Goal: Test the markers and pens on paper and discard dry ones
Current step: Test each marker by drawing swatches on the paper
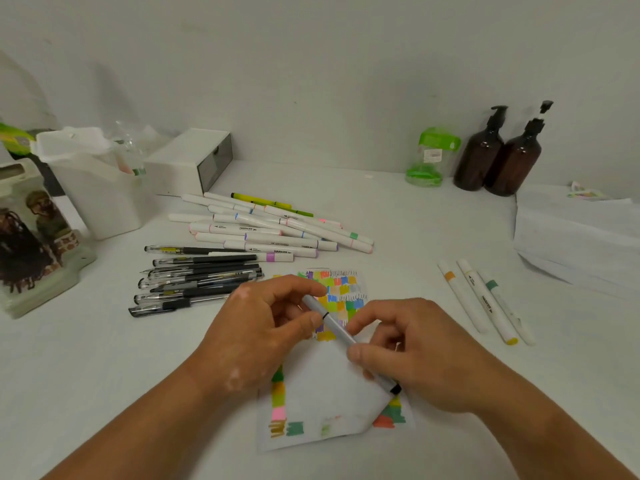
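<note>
Both hands hold one grey marker (335, 324) with a black ring and a black end, above the test paper (325, 403). My left hand (263, 327) pinches its upper end between thumb and fingers. My right hand (408, 351) grips the lower barrel. The paper carries many coloured swatches, and its lower right corner is folded over. A pile of white markers (273, 233) lies behind the paper. Several black pens (197, 278) lie in a row to the left. Three white markers (485, 299) lie apart on the right.
A white bin (93, 188) and a white box (190, 161) stand at the back left, a figurine (31, 237) at the far left. A green container (429, 157) and two brown pump bottles (498, 157) stand at the back right. Stacked white paper (575, 237) lies on the right.
</note>
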